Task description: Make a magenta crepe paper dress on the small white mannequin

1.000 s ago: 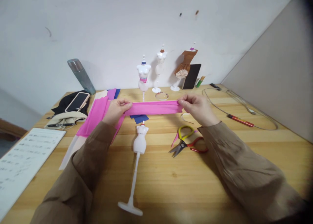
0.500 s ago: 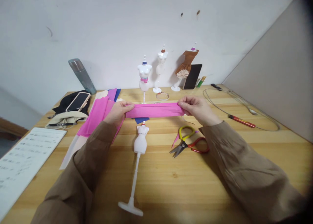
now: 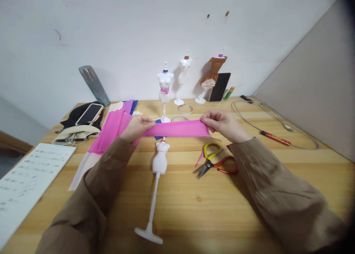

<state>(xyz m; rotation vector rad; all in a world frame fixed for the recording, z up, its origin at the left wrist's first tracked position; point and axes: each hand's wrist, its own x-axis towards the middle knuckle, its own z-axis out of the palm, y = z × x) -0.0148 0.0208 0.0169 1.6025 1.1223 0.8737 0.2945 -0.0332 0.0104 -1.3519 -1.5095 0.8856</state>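
A strip of pink paper (image 3: pixel 177 128) is stretched level above the wooden table (image 3: pixel 249 194). My left hand (image 3: pixel 135 127) pinches its left end and my right hand (image 3: pixel 223 124) pinches its right end, both closed on it. Just below the strip lies a small white mannequin on a stand (image 3: pixel 158 172), its bust under the strip and its base toward me. Scissors with yellow and red handles (image 3: pixel 212 162) lie below my right hand.
Sheets of pink paper (image 3: pixel 111 130) lie at the left, beside a phone on dark cloth (image 3: pixel 88 114) and a printed sheet (image 3: pixel 24 180). Three dressed mannequins (image 3: pixel 165 87) and a grey bottle (image 3: pixel 93 84) stand by the wall. A wire loop and red tool (image 3: pixel 274 137) lie right.
Both hands have lowered the pink strip slightly toward me, and its face has turned more toward the camera, showing wider. The rest has stayed put.
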